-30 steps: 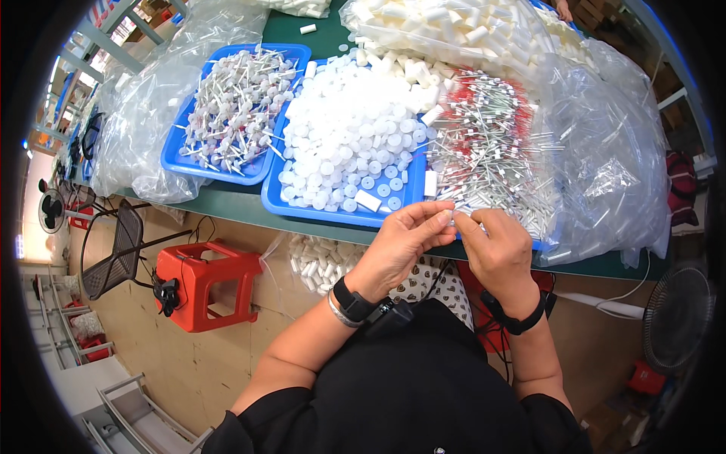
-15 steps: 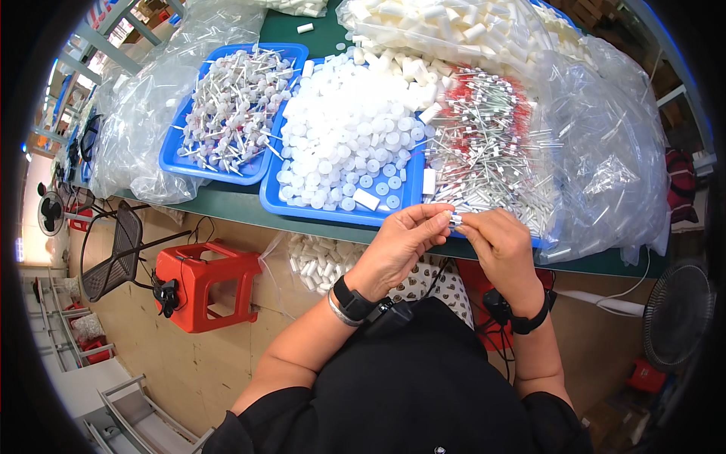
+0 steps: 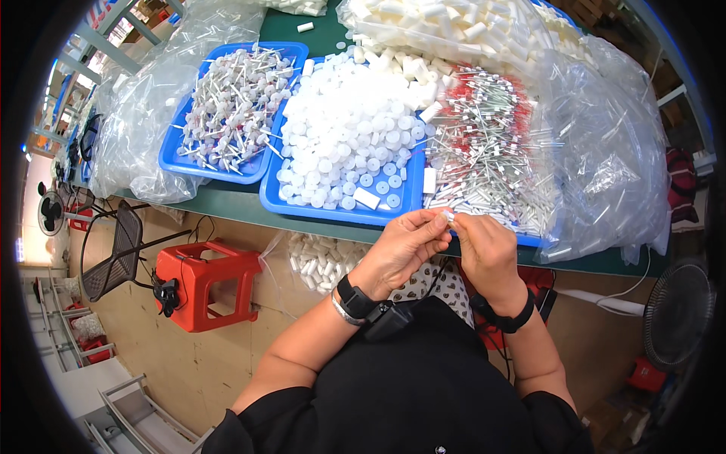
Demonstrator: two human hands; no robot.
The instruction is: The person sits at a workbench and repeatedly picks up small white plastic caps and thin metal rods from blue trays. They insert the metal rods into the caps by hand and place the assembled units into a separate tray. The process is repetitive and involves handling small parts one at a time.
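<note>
Closing inward, the right hand point(image 3: 488, 248) meets the left hand point(image 3: 404, 246); together they pinch a small white piece point(image 3: 450, 217), now more covered, obscuring the work between them.

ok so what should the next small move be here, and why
Probably steady the small white piece with the left hand while the right hand adjusts it slightly: both hands pinch at it, and it is mostly covered, so how it sits can't be told.

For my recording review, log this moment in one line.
left hand: pinching small white part; right hand: pinching same part; beyond: blue tray, white discs
</note>
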